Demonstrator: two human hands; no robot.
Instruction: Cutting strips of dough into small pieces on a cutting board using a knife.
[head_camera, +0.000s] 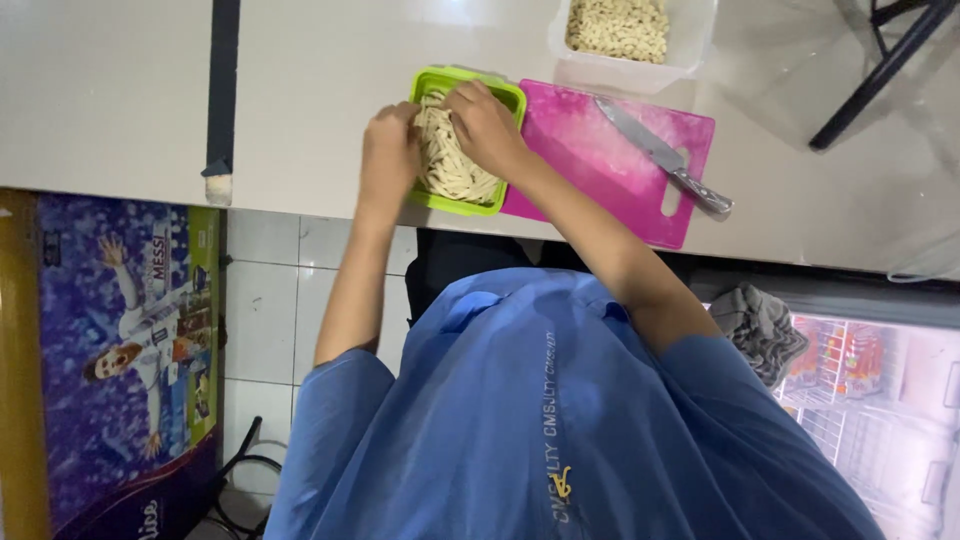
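The pale cut strips (450, 160) fill a lime-green rectangular container (510, 100) that sits on the white tabletop (320, 90), close to its near edge and right in front of the person. The strips lie packed side by side, their long axis running roughly away from the person, along the length of the container. Both hands are at this container. The left hand (390, 150) is at its left wall, fingers curled down over the rim and onto the strips at that side. The right hand (487, 125) comes in from the right and lies over the far half of the heap, fingers bent and pressing on or gathering the strips; whether any strip is actually pinched cannot be told from this view. So the strips lie directly beneath and between the two hands, neither noticeably nearer than the other.

Just right of the container, touching or nearly touching its side, lies a magenta cutting board (590, 160) with a knife (665, 157) resting diagonally on it, handle toward the right. Beyond the board stands a clear tub (690, 45) holding more pale cut pieces.
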